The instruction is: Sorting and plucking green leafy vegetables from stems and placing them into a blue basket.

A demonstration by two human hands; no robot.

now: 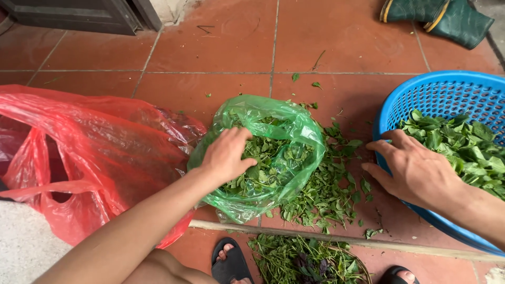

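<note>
Loosely crumpled green bag [284, 126] holds leaves [265, 158].

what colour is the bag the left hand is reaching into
Translucent green bag, left hand inside it; head view.

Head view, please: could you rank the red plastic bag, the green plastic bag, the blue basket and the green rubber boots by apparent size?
1. red plastic bag
2. blue basket, cut off by the frame, so unsure against the red bag
3. green plastic bag
4. green rubber boots, farther away and partly cropped
</note>
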